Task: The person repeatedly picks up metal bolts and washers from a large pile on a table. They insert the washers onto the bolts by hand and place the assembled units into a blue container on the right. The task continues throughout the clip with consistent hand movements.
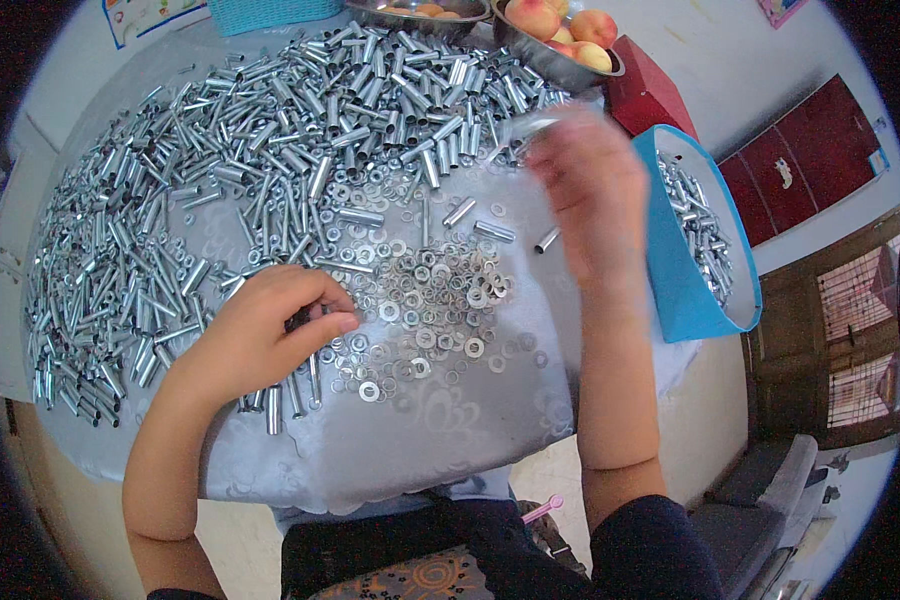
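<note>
Left hand (265,335) at the left edge of the washers (435,290), thumb and forefinger curled nearly together; cannot tell if anything is pinched. Right hand (592,190) motion-blurred, between heap and blue bin (675,295); finger state cannot be told. Washers: flat silvery rings, loose pile mid-counter (370,468). Beyond and leftward, glossy hollow metal sleeves (370,90), slim bolts (260,215) among them. Pale cloth (515,425), floral, sheened. Red box (650,90) beside steel bowl (552,68) of peaches (592,28). Bin holds metal fasteners (700,225).
</note>
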Motion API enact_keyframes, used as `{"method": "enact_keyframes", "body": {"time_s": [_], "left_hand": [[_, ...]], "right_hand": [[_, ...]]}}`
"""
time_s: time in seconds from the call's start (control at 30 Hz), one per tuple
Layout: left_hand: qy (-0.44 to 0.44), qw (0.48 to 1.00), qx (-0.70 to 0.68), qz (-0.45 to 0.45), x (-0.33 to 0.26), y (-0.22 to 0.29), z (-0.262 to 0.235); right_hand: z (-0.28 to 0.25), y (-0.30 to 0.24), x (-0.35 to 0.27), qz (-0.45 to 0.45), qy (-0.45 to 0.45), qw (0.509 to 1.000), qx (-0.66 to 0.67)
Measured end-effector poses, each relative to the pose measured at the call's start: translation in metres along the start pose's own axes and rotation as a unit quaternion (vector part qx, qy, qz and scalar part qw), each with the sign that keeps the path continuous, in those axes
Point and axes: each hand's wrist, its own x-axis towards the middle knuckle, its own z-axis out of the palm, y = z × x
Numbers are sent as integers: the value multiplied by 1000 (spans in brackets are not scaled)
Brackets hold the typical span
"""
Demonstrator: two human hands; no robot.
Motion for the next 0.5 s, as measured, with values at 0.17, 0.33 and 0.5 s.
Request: {"method": "enact_keyframes", "body": {"time_s": [0.17, 0.33, 0.5], "left_hand": [[1, 1000, 18, 14, 3, 3, 3], [6, 999, 26, 20, 2, 2, 3], [2, 999, 23, 29, -1, -2, 1]], "right_hand": [[-72, -3, 24, -34, 26, 886, 461], [-49, 15, 21, 105, 19, 872, 478], [1, 25, 1, 235, 13, 944, 231]]}}
